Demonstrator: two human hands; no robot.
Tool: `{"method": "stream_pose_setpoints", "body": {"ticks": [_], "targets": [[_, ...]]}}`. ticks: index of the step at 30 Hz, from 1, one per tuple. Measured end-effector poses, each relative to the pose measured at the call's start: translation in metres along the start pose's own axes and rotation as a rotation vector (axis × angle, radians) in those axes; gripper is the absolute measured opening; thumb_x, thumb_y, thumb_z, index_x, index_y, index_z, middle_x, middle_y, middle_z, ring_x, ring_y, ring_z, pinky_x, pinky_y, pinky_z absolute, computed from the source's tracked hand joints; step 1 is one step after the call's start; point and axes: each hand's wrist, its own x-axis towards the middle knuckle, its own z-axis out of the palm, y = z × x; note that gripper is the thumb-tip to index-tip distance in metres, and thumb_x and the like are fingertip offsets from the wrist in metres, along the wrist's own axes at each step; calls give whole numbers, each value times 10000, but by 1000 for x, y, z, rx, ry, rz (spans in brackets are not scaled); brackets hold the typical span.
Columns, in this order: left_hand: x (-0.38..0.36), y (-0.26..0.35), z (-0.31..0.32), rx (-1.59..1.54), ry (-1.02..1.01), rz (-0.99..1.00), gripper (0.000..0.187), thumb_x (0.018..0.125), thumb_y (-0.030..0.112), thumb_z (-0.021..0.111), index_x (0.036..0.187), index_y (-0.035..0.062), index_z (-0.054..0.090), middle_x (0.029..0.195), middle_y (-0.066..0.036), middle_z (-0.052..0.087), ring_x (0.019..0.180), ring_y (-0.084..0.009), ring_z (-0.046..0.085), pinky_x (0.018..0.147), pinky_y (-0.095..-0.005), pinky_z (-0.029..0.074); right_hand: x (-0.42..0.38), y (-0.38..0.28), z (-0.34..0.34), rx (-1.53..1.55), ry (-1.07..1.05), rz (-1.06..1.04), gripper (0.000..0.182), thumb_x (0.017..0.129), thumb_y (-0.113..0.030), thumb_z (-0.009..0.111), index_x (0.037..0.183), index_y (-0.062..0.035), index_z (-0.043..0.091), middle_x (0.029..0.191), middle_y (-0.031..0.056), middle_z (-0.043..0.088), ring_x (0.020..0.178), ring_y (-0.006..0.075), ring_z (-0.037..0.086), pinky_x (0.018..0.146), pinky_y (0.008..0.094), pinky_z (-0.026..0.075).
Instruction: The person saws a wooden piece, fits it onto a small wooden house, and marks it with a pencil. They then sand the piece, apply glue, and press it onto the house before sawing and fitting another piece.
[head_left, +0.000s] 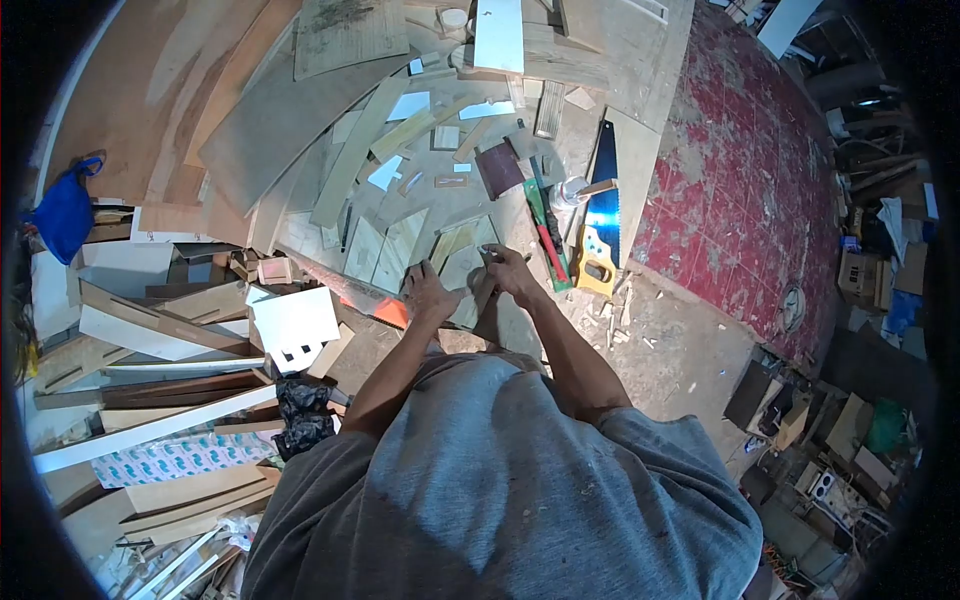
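Observation:
Near the front edge of a worktable, my left hand (pixel 428 292) rests on a wooden piece (pixel 462 268), its fingers bent over the near left part. My right hand (pixel 512 276) is at the right side of the same piece, thumb and fingers drawn together; what they hold is too small to make out. Just right of that hand lie a red and green tool (pixel 546 235) and a handsaw (pixel 603 215) with a yellow handle. Pale wooden boards (pixel 385 250) lie left of the piece.
Beyond my hands are a dark red sheet (pixel 499 169), a clear jar (pixel 570 193) and scattered offcuts (pixel 445 138). An orange object (pixel 390 312) sits by the table's near edge. Stacked boards (pixel 170 330) fill the left, and a worn red surface (pixel 745 190) lies right.

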Motion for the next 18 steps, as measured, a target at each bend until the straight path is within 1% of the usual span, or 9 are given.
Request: {"method": "stream_pose_setpoints", "body": {"ticks": [3,5,6,8,9,11,12,15,18], "targets": [[1,-2,1,-16,5,3,1083,695,488,829,1495,18,272,1532,-177,292,1435,-371,272,1125,-543,336,6,3,5,-18,38,-15,559,827,-22,511,1386,-31,522,926,89,601,739,151,569,591,286,466],[1,-3,3,-2,8,4,1070,702,482,825,1495,24,272,1530,-165,292,1432,-358,281,1112,-548,352,6,6,5,4,37,-51,574,820,-14,504,1394,-25,513,951,116,610,790,191,595,652,308,497],[1,-3,3,-5,10,5,1070,702,482,825,1495,24,272,1530,-165,292,1432,-358,281,1112,-548,352,7,6,6,0,37,-53,574,820,-14,504,1394,-25,513,951,116,610,790,191,595,652,308,497],[1,-3,3,2,13,-2,1059,707,472,822,1497,32,269,1523,-155,298,1426,-345,294,1095,-545,375,10,5,8,-68,49,-43,584,812,-11,504,1396,-14,507,972,137,620,841,225,613,719,334,513],[2,-4,5,-2,15,0,1059,707,472,822,1497,32,269,1523,-155,298,1426,-345,294,1095,-545,375,16,13,8,-72,50,-45,584,812,-11,504,1396,-14,507,972,137,620,841,225,613,719,334,513],[4,-8,8,-21,46,31,1069,674,485,833,1471,27,289,1485,-186,329,1392,-395,321,1106,-534,356,32,33,6,-246,55,-161,579,811,-12,514,1390,-7,508,991,153,630,872,236,622,749,341,512],[4,-8,8,-22,47,32,1069,674,485,833,1471,27,289,1485,-186,329,1392,-395,321,1106,-534,356,30,28,6,-248,55,-163,579,811,-12,514,1390,-7,508,991,153,630,872,236,622,749,341,512],[1,-6,5,-1,32,24,1071,675,486,833,1472,27,286,1480,-188,332,1386,-403,327,1105,-527,362,12,4,7,-260,79,-67,543,822,-24,530,1364,13,528,1021,176,639,890,240,631,746,343,515],[1,-5,2,-2,30,31,1071,676,485,833,1473,27,283,1469,-192,339,1380,-406,334,1099,-532,366,6,-1,7,-204,66,-49,500,838,-38,532,1333,29,551,981,181,652,868,246,641,745,341,520]]}}
